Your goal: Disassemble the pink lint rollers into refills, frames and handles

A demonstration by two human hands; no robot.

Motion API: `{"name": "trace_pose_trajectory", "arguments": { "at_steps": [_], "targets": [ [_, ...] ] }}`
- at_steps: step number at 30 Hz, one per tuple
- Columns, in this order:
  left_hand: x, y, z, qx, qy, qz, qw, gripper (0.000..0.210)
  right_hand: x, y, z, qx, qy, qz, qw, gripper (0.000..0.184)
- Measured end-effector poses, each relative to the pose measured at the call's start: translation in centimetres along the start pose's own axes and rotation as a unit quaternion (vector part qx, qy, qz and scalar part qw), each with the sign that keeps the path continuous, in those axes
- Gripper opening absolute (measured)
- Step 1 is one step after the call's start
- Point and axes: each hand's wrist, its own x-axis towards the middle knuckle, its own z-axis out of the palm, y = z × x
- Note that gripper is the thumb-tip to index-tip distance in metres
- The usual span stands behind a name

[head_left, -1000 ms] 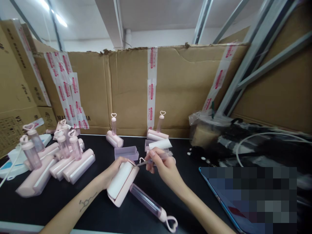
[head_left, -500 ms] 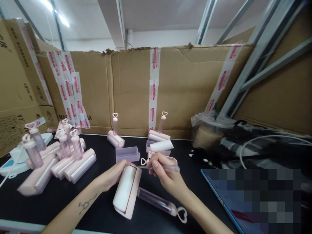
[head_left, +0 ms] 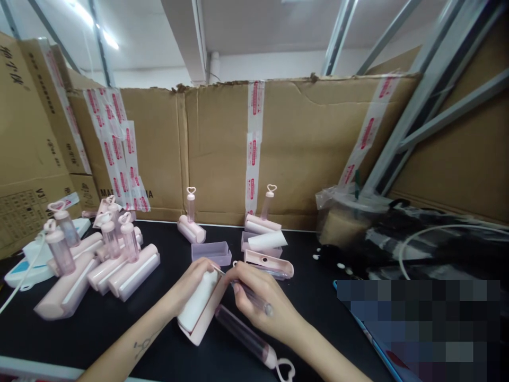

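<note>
My left hand (head_left: 191,284) grips a pink lint roller (head_left: 198,310) with a white roll, tilted above the black table (head_left: 119,329). Its clear pink handle (head_left: 248,339) with a heart loop points toward the near right. My right hand (head_left: 260,307) holds a thin clear-handled tool (head_left: 250,297) like a pen, its metal tip touching the roller's upper end beside my left fingers.
A heap of finished pink rollers (head_left: 99,260) lies at the left. Two rollers (head_left: 191,225) stand upright at the back by a cardboard wall (head_left: 302,148). A purple tray (head_left: 210,252), an open pink shell (head_left: 268,262) and a bagged box (head_left: 345,212) lie behind my hands.
My right hand dropped closer to the roller and turned the tool's tip against the roller's end. The roller's handle swung back toward the near side.
</note>
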Motion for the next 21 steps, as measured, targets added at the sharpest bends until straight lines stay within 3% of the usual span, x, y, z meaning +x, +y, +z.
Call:
{"name": "trace_pose_trajectory", "arguments": {
  "at_steps": [5, 12, 17, 21],
  "targets": [
    [-0.7, 0.9, 0.5, 0.085, 0.033, 0.063, 0.994, 0.018, -0.5, -0.7, 1.0, -0.092, -0.015, -0.034, 0.995, 0.023],
    [0.4, 0.5, -0.2, 0.098, -0.027, 0.112, 0.989, 0.016, -1.0, -0.9, 2.2, -0.224, 0.028, -0.079, 0.971, 0.016],
    [0.4, 0.5, -0.2, 0.055, -0.010, 0.094, 0.994, 0.019, -1.2, -0.5, 3.1, -0.272, 0.017, -0.073, 0.959, 0.013],
    [0.3, 0.8, -0.1, 0.003, 0.024, 0.080, 0.996, 0.024, -1.2, -0.2, 3.3, -0.235, 0.026, -0.065, 0.969, 0.015]
  ]
}}
